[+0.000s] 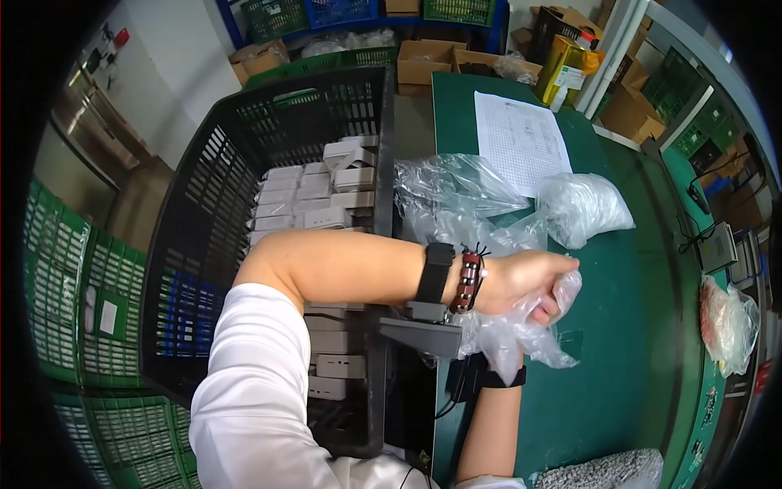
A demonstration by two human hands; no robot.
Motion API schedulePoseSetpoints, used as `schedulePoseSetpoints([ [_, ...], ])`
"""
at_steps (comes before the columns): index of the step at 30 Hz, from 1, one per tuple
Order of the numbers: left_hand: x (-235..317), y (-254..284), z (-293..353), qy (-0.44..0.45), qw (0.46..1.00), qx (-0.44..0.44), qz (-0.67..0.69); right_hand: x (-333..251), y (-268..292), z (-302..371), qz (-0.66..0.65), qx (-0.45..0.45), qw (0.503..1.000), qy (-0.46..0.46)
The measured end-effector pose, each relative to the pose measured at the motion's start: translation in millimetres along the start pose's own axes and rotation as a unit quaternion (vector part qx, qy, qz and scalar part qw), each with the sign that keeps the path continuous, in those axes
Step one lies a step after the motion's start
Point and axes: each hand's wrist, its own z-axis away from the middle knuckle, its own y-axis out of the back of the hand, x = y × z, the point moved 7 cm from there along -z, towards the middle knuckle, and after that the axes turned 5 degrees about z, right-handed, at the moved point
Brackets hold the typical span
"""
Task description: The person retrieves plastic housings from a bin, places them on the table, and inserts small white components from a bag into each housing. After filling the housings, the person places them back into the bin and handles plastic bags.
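Observation:
My left arm reaches across from the left, over the rim of a black crate [379, 269]. My left hand [531, 281] is closed on a crumpled clear plastic bag [521, 334], its fingers curled into the film. The bag's loose film spreads back over the table's left edge. My right forearm [493, 432] comes up from the lower edge with a dark band at the wrist. Plastic and my left hand hide the right hand's fingers. Inside the crate lie several white box-shaped devices [326, 216], some partly covered by my left arm.
A printed sheet [521, 134] and a bundled clear bag [582, 208] lie on the green table [619, 350]. A bag of small grey pieces [607, 471] sits at its near edge. Green crates [106, 318] stand at left; cardboard boxes [423, 65] stand behind.

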Motion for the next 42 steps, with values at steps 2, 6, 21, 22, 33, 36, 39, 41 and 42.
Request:
schedulePoseSetpoints([
  [2,5.1,6.3,8.3,-0.029,0.993,0.098,-0.056,1.8,4.1,0.7,-0.052,0.023,0.998,-0.036],
  [6,46.3,-9.2,37.1,-0.019,0.893,0.128,-0.430,8.5,8.3,4.7,-0.159,0.071,0.978,-0.115],
  [21,291.0,318.1,379.6,-0.207,0.199,0.685,-0.670,32.4,-1.5,1.4,-0.462,0.061,0.864,-0.192],
  [22,288.0,333.6,374.5,-0.168,0.233,0.647,-0.706,31.2,1.1,2.9,-0.434,0.049,0.883,-0.171],
  [33,304.5,399.6,390.1,0.091,0.303,0.718,-0.620,121.1,67.5,54.3,-0.396,-0.022,0.879,-0.266],
  [36,286.3,410.3,331.3,0.028,0.461,0.662,-0.590,165.8,117.2,91.7,-0.346,0.028,0.879,-0.328],
  [39,278.1,384.8,324.5,-0.038,0.531,0.721,-0.443,144.2,107.8,95.1,-0.366,0.017,0.887,-0.281],
  [41,273.3,373.7,343.9,-0.073,0.539,0.753,-0.370,139.4,89.2,87.1,-0.391,-0.006,0.884,-0.256],
  [42,274.2,370.9,353.5,-0.072,0.497,0.768,-0.397,129.5,84.1,99.5,-0.374,-0.010,0.891,-0.257],
])
